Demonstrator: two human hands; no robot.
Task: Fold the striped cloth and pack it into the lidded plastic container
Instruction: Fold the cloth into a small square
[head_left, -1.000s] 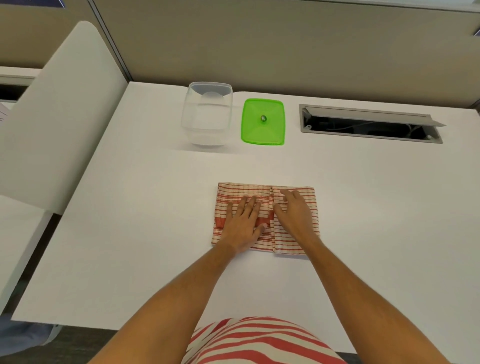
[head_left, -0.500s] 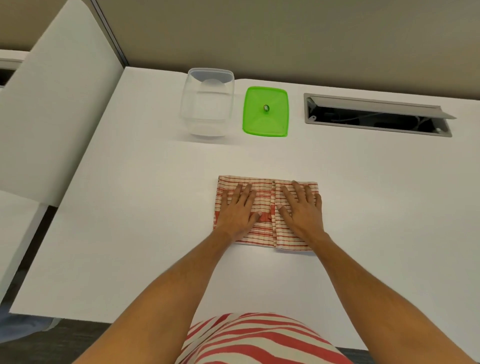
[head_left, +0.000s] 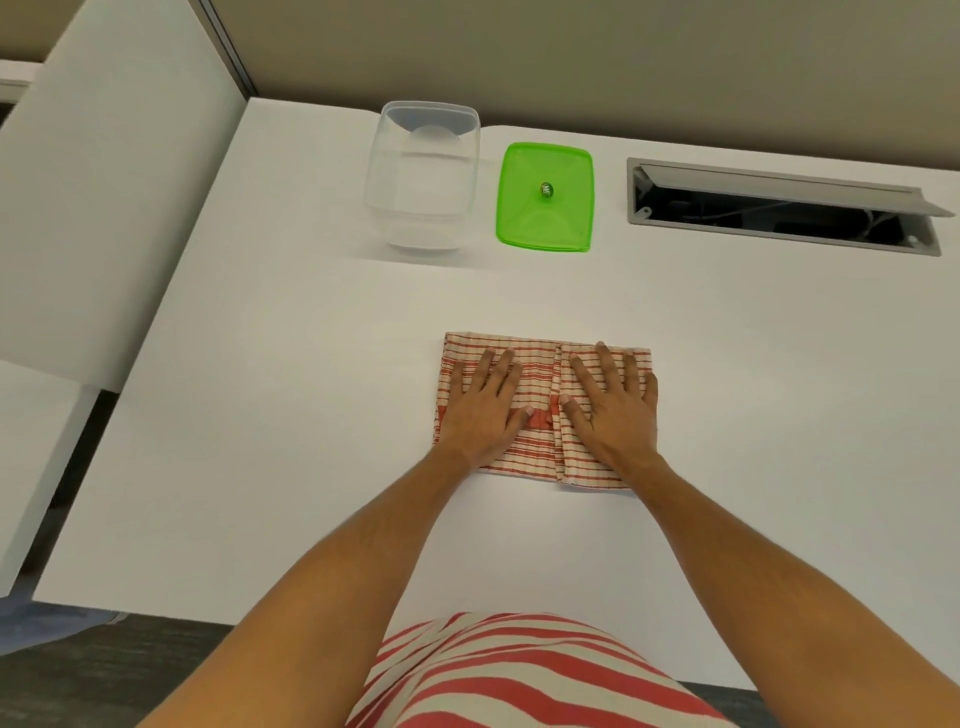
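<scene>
Cloth (head_left: 540, 374), red-and-cream striped, woven and soft, lying folded into a squarish pad on the white table (head_left: 311, 415), centre seam running 12 to 6. Pressing it flat: left hand (head_left: 485, 410) and right hand (head_left: 613, 410), both spread wide, palms down, gripping nothing, likely setting the creases. Waiting at 12 o'clock: clear plastic container (head_left: 423, 171), open, rounded-square; glossy green lid (head_left: 545, 197) lying just beside it toward 3.

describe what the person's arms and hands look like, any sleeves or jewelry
Both forearms are bare as far up as the view shows, with no sleeves visible. The left hand and right hand carry no gloves, rings, watch or bracelets that can be seen. Fingernails look short and unpainted.
</scene>
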